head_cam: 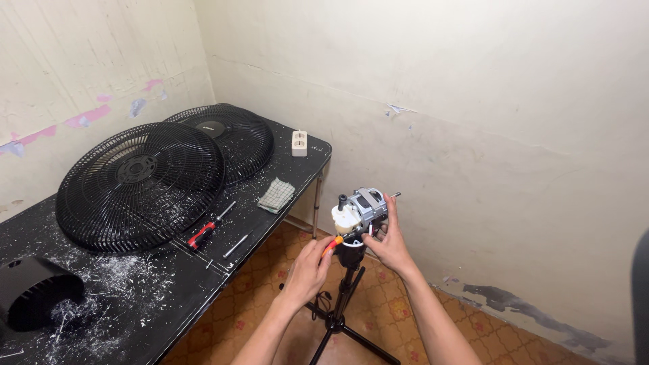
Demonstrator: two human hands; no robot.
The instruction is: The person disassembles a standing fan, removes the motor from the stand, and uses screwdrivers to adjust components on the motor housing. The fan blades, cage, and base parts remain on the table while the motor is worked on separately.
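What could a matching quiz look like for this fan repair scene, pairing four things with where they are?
Things:
1. fan motor
2. red-handled screwdriver
3. white power strip
4. checked cloth

Places:
A. at the table's far edge, close to the wall corner
B. on top of the stand, at the right hand
C. on the table just in front of the nearer fan grille
D. near the table's right edge, short of the power strip

Pairs: 1-B, 2-C, 3-A, 4-D
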